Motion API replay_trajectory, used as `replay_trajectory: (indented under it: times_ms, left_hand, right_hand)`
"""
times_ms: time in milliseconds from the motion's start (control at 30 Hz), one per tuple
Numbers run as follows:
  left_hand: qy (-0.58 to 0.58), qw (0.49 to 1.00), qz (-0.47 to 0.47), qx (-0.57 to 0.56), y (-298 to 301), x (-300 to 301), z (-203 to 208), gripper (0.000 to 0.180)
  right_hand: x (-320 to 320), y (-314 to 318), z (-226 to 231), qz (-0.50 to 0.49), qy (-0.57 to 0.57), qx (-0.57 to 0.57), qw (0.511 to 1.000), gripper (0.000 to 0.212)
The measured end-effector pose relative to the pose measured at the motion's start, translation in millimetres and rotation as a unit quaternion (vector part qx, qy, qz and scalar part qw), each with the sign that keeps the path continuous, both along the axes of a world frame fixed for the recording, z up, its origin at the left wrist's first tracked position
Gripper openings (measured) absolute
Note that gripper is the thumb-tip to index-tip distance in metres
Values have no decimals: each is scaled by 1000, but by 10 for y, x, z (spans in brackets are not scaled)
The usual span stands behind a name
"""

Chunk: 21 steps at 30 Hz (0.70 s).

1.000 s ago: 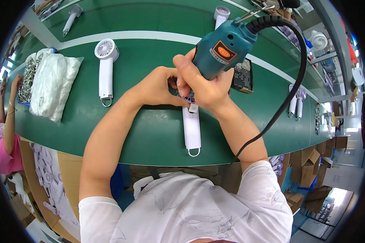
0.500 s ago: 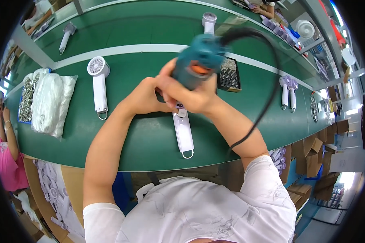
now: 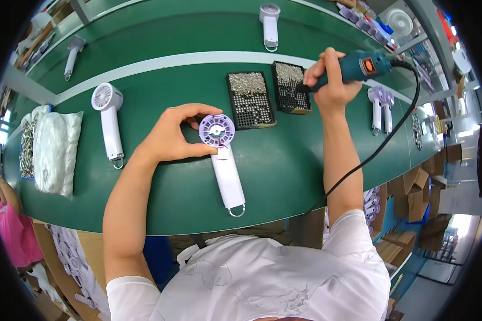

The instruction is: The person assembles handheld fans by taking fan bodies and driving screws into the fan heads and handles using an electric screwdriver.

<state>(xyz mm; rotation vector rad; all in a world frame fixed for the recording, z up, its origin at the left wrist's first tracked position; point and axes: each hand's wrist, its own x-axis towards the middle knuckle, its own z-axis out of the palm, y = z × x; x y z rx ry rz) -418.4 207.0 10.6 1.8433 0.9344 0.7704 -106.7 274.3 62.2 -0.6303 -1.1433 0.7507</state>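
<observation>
Here we are working at a green bench (image 3: 160, 198). Our left hand (image 3: 171, 136) is pinching the round lilac head of a small white fan (image 3: 223, 160), thumb below and fingers curled over the top edge. The fan is lying flat, head toward us at centre, its white handle running down toward the bench's near edge and ending in a metal loop. The hand is sitting just left of the head, touching it.

Our right hand (image 3: 331, 85) is gripping a teal driver (image 3: 353, 68), fingers wrapped tight around its body. The driver is lying nearly level, its tip pointing left over the right tray (image 3: 290, 85) of two black screw trays; whether the tip is touching we cannot tell. The left tray (image 3: 250, 100) is sitting just right of the fan head. A black cord (image 3: 380, 144) is trailing from the driver down past our right forearm.

Another white fan (image 3: 108, 119) is lying well left of our left hand, beside a clear bag (image 3: 53, 150).
</observation>
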Motion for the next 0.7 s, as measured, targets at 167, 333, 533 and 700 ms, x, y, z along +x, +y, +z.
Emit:
replay_trajectory:
  times_ms: [167, 333, 533, 700]
  left_hand:
    - [-3, 1000, -7, -1, 10, 5, -39, 69]
    - [-25, 1000, 8, 2, 5, 36, -46, 65]
    - [-17, 1000, 4, 4, -1, 19, -34, 69]
    - [-4, 1000, 0, -12, -7, 9, -27, 72]
  right_hand:
    - [56, 83, -31, -18, -50, 18, 998, 15]
    - [69, 109, -72, -2, -28, 9, 1000, 17]
    - [71, 116, -110, -25, -57, 5, 998, 15]
    - [59, 113, -137, -24, -53, 3, 998, 15]
